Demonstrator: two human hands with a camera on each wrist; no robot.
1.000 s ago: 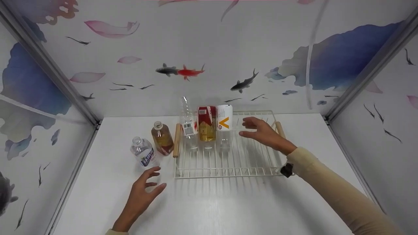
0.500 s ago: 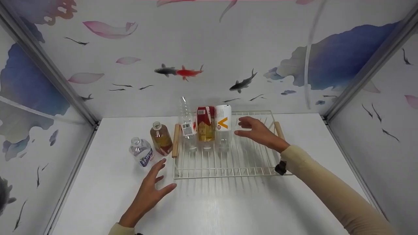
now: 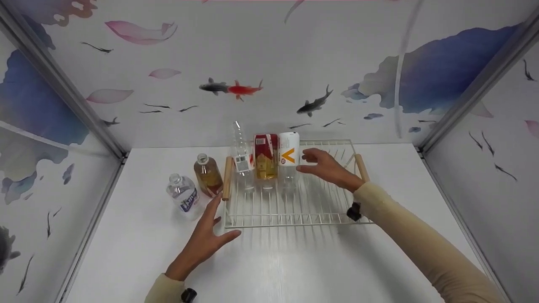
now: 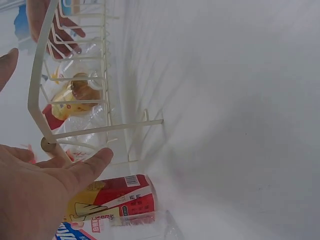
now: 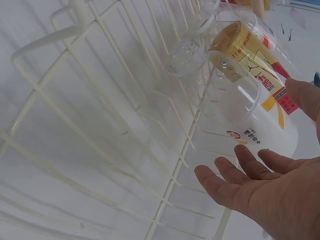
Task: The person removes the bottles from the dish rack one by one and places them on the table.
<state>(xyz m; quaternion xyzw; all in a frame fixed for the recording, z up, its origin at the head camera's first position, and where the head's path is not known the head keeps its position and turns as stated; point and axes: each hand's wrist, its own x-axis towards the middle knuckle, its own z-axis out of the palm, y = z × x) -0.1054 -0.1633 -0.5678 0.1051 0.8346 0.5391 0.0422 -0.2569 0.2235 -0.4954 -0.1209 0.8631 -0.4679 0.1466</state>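
Note:
A white wire rack with wooden side handles holds three upside-down bottles at its left. They are a clear bottle with a barcode label, a red-and-gold labelled bottle, and a white-labelled bottle with an orange mark. My right hand is beside the white-labelled one, fingers spread and holding nothing; the right wrist view shows its fingertips close to that label. My left hand reaches towards the rack's front left corner, thumb and fingers apart, empty. In the left wrist view a fingertip overlaps the rack's end.
Left of the rack, two uncapped bottles stand upright on the white table: a brownish bottle with a red-and-gold label and a clear bottle with a purple label. Patterned panels enclose the back and sides.
My left hand has moved right and forward, from near the clear purple-labelled bottle to the rack's corner. My right hand has shifted left towards the white-labelled bottle. The bottles stay put.

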